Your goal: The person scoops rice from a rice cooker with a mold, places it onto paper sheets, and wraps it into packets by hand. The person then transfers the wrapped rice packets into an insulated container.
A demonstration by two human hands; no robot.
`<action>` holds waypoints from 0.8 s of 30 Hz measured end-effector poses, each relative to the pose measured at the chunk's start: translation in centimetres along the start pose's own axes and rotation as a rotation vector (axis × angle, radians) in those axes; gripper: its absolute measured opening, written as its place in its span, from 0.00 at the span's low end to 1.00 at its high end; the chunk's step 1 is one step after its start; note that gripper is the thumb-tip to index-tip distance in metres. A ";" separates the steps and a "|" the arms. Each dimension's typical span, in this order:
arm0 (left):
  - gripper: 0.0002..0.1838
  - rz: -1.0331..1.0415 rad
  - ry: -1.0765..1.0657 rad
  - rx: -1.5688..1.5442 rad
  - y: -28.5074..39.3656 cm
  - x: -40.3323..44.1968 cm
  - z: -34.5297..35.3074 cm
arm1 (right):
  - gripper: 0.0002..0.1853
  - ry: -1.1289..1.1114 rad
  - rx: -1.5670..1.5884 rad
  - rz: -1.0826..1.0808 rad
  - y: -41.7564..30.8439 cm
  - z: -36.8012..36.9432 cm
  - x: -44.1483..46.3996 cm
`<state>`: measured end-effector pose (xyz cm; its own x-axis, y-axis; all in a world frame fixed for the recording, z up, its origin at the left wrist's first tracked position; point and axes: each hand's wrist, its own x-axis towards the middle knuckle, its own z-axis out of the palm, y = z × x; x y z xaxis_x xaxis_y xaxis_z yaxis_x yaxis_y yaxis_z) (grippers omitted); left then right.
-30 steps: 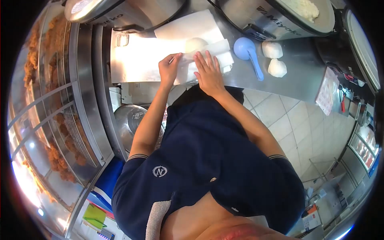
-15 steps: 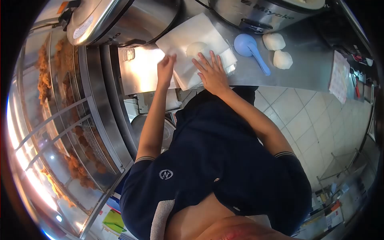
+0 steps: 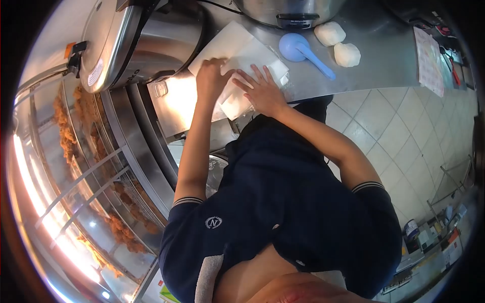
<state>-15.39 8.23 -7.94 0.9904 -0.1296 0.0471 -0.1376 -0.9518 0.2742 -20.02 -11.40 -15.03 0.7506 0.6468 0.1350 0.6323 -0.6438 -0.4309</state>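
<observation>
A stack of white paper sheets lies on the steel counter in front of me. My left hand is on its left part, fingers curled over what looks like the paper's folded edge. My right hand rests on the right part, palm down with fingers spread. Between the hands the paper looks folded over, and the pale round mound is hidden. A blue scoop with a handle lies to the right. Beyond it are two white wrapped bundles, one farther back and one nearer.
A large steel rice cooker stands at the left, and a second cooker behind the paper. Farther left is a lit glass case with fried food on racks. A printed sheet hangs over the counter's right end.
My left hand has moved forward over the paper, and the pale mound that showed on it is now covered. My right hand stays spread on the paper. The whole view has shifted slightly.
</observation>
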 end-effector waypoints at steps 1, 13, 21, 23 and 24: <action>0.16 -0.032 -0.103 0.011 0.2 0.1 0.2 | 0.34 0.007 -0.003 0.003 0.1 0.0 0.2; 0.04 0.075 0.116 0.007 1.3 -1.6 -0.2 | 0.35 0.004 -0.013 0.041 -0.5 -0.3 0.1; 0.07 0.170 0.124 -0.101 0.7 -4.0 2.6 | 0.23 0.257 0.094 -0.062 2.4 -2.7 0.6; 0.07 0.155 0.136 -0.128 0.6 -5.1 3.2 | 0.21 0.256 0.046 -0.088 3.3 -3.7 2.4; 0.07 0.145 0.142 -0.141 0.5 -5.2 3.5 | 0.20 0.268 -0.010 -0.120 4.4 -3.9 3.6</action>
<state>-20.53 7.46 -11.39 0.9503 -0.2122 0.2276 -0.2881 -0.8766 0.3854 -13.86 -13.49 -12.99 0.6932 0.5882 0.4164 0.7207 -0.5738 -0.3891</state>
